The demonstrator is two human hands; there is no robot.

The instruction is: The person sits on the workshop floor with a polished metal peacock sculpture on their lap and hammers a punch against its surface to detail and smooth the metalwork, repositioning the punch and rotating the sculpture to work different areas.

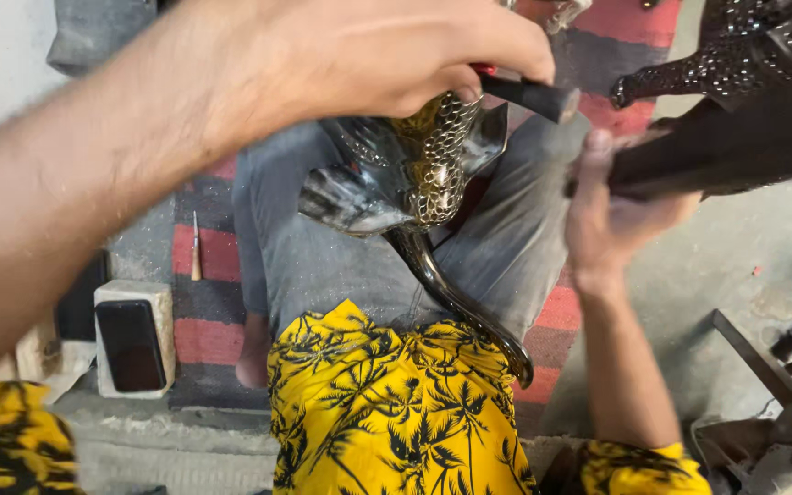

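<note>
A shiny metal elephant-head figure (414,183) lies on my lap, over grey trousers. Its forehead carries a golden hammered scale pattern, and its dark trunk (460,302) curves down toward my yellow palm-print shirt. My left hand (396,55) reaches in from the left and grips a short black-handled tool (533,94), pressing it against the top of the figure. To the right of the figure, my right hand (611,211) is closed round a dark, blurred bar-like tool (735,147) raised beside it.
A dark studded metal figure (735,46) stands at the top right. A phone (130,344) rests on a white block at the left, by a thin pointed tool (196,247) on the red and grey striped rug (203,339). A metal frame (753,357) lies at the lower right.
</note>
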